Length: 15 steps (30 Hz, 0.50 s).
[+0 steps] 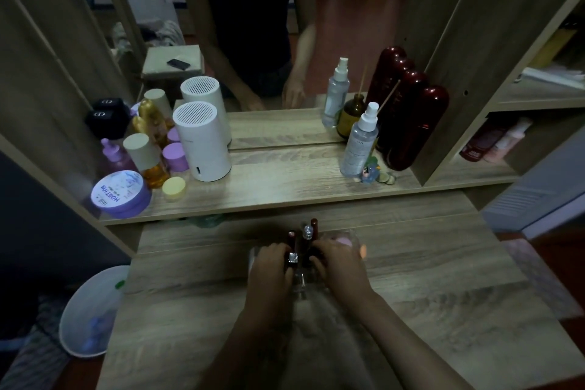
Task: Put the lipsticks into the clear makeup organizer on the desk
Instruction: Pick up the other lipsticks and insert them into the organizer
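The clear makeup organizer (351,236) stands on the desk in the middle of the head view, mostly covered by both hands. Several lipsticks stand upright in it: a dark red one (313,225), a silver-capped one (306,229) and a red one (291,236). My left hand (270,266) grips a dark lipstick with a silver square end (292,258) at the organizer's left side. My right hand (338,263) lies over the organizer's right half with its fingers curled; I cannot tell whether they hold a lipstick. A pink item (343,241) shows behind my right hand.
A raised shelf (285,187) behind holds a white cylinder (202,144), purple jars (118,195), amber bottles, a spray bottle (359,142) and dark red bottles (414,127) before a mirror. A white bin (91,310) sits on the floor at left.
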Each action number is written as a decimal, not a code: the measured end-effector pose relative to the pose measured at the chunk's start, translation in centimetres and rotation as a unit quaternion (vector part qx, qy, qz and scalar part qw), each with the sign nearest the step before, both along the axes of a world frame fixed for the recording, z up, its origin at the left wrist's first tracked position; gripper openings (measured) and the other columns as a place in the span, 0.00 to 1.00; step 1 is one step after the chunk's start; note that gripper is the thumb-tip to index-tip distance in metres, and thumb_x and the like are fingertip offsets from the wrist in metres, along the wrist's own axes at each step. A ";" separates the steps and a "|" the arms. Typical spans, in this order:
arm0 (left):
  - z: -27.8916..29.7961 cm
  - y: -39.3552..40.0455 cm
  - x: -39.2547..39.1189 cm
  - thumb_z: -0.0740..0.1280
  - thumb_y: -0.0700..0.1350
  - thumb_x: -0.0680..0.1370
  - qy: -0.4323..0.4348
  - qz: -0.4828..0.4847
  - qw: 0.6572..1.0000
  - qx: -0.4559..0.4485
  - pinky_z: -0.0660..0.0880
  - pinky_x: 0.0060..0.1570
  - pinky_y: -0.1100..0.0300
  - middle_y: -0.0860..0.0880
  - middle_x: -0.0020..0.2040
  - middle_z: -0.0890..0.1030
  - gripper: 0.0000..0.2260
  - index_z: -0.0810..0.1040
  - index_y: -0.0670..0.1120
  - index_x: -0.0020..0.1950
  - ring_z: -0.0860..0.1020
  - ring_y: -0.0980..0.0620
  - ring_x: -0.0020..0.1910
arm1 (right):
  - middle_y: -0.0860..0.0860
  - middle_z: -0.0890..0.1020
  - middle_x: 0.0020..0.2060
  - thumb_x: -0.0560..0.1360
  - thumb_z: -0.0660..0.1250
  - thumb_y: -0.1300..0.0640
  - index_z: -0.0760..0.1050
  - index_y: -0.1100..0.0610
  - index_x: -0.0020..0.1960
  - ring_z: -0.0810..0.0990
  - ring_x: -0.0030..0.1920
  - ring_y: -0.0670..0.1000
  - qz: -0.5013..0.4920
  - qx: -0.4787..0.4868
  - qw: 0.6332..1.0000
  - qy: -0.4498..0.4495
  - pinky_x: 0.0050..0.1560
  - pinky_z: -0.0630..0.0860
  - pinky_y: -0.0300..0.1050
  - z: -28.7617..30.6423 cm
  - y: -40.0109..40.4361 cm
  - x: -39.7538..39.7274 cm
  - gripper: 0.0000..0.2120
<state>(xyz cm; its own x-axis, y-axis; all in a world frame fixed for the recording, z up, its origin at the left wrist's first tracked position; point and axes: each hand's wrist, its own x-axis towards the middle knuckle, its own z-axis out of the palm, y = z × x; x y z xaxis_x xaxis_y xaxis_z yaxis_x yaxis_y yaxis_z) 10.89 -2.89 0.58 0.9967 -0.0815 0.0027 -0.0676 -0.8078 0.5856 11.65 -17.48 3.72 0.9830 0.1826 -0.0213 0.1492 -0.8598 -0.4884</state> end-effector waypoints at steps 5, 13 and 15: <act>0.1 -0.1 0.0 0.65 0.39 0.69 -0.019 0.012 1.000 -0.002 0.68 0.54 0.50 0.44 0.48 0.77 0.09 0.74 0.45 0.49 0.72 0.44 0.49 | 0.54 0.83 0.52 0.75 0.62 0.59 0.77 0.56 0.54 0.79 0.51 0.51 0.008 -0.003 1.000 0.018 0.47 0.72 0.40 -0.6 0.2 0.2 0.10; 0.5 -0.2 0.0 0.67 0.40 0.69 -0.010 0.018 0.999 -0.030 0.70 0.54 0.49 0.44 0.50 0.76 0.11 0.74 0.44 0.50 0.72 0.44 0.51 | 0.54 0.82 0.52 0.75 0.63 0.58 0.76 0.56 0.56 0.78 0.53 0.53 0.006 -0.002 1.000 0.030 0.52 0.77 0.47 -0.4 0.0 0.3 0.10; 0.7 -0.1 0.0 0.68 0.41 0.70 -0.015 0.028 0.998 -0.049 0.71 0.51 0.53 0.45 0.50 0.75 0.09 0.74 0.45 0.49 0.72 0.46 0.52 | 0.52 0.83 0.50 0.73 0.65 0.57 0.76 0.54 0.53 0.77 0.54 0.54 0.000 -0.011 1.000 0.019 0.51 0.73 0.47 0.1 -0.6 0.3 0.09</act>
<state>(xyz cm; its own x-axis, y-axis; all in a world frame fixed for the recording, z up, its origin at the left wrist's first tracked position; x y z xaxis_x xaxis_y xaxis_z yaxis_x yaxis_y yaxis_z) 10.84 -2.95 1.24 0.9990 -0.0231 0.0386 -0.0428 -0.7496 0.6605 11.94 -18.04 3.80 0.9815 0.1811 -0.0628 0.1302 -0.8700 -0.4756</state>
